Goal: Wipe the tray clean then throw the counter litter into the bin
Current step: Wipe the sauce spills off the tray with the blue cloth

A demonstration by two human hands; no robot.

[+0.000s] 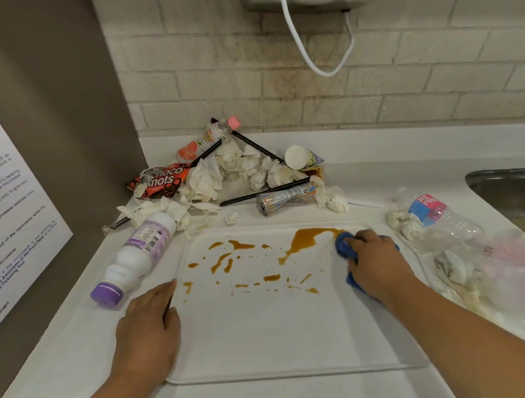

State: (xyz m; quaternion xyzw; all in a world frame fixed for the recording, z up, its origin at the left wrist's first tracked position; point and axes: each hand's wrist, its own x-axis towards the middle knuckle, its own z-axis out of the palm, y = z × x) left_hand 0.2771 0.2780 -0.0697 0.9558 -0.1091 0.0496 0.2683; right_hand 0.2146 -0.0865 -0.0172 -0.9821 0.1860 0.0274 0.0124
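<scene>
A white tray (pixel 269 337) lies on the counter in front of me, smeared with brown sauce stains (pixel 304 239) over its far half. My right hand (pixel 374 261) grips a blue cloth (pixel 344 247) and presses it on the tray's far right corner, at the edge of the largest stain. My left hand (pixel 151 320) rests flat on the tray's left rim. Litter is heaped behind the tray: crumpled tissues (pixel 207 178), a snack wrapper (pixel 162 181), black straws (pixel 260 192), a crushed can (pixel 283 198), a small cup (pixel 299 156) and a pink-capped bottle (pixel 206 140).
A white bottle with a purple cap (pixel 134 257) lies left of the tray. To the right lie a clear plastic bottle (pixel 441 215), more tissues (pixel 406 222) and a plastic bag (pixel 518 269). A steel sink (pixel 519 191) is at far right. No bin is in view.
</scene>
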